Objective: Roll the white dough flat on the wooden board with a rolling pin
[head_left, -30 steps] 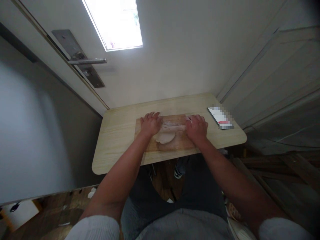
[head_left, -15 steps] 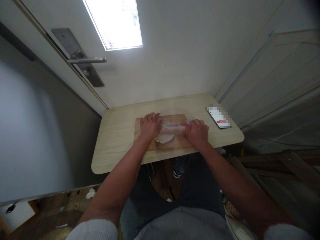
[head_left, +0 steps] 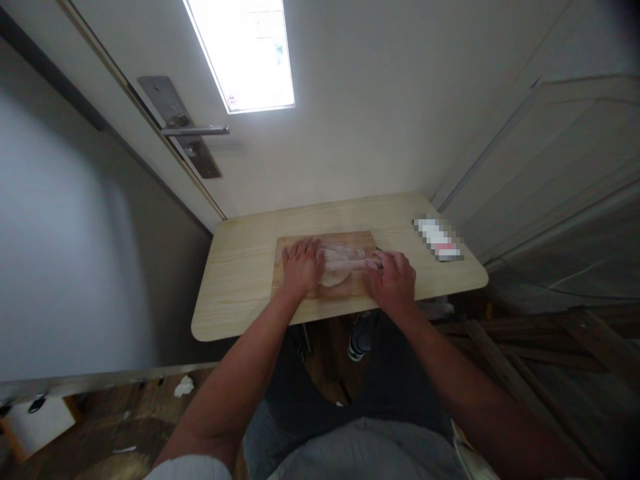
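On the meat (head_left: 343,263), right hand (head_left: 395,280) nearer now

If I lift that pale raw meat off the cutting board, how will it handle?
The raw meat lies flat and spread on the cutting board, so it will probably sag. Its wet-looking surface suggests slipperiness. The left hand and right hand both rest against it.

Pale pink meat (head_left: 343,265) — apparently — brown cutting board (head_left: 350,288).
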Demonstrator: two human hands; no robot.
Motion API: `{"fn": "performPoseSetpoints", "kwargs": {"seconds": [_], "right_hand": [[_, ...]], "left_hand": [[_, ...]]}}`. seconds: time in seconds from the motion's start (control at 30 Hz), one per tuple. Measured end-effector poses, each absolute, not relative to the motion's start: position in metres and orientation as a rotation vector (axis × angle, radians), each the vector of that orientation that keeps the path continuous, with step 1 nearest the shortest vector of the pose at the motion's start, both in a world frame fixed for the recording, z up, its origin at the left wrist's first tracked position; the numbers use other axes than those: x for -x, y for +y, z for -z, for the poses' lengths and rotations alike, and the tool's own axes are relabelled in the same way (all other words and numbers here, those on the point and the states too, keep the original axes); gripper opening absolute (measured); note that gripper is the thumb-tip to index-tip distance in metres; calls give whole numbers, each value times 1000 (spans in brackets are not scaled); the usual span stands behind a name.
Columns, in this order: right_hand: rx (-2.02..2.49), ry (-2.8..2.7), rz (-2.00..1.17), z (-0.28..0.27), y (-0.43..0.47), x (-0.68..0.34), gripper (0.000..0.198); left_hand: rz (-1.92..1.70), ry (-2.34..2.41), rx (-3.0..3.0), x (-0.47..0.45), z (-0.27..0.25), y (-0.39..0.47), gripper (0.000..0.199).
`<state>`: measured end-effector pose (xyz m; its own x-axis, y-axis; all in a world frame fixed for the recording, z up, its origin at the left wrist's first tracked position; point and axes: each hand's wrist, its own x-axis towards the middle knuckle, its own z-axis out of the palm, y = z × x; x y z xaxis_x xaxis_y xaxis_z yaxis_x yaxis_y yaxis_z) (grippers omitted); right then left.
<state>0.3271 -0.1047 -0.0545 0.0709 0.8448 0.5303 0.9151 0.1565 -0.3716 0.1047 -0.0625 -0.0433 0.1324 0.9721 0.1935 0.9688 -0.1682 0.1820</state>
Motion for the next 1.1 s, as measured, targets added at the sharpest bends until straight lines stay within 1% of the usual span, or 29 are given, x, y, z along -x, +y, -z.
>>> {"fn": "performPoseSetpoints", "kwargs": {"seconds": [0.4, 0.7, 0.87, 1.1], "right_hand": [[1837, -1769, 49, 44, -53, -330, 38], [1925, -1863, 41, 37, -26, -332, 45], [1874, -1894, 4, 40, -42, -333, 42], [1682, -1939, 34, 55, -99, -333, 38]], "left_hand": [[-296, 1967, -2301, -107, 38, 6, 49], [-367, 1977, -2271, -111, 36, 31, 49], [-410, 1960, -2313, -111, 36, 20, 48], [-400, 1956, -2369, -106, 37, -31, 50]]}}
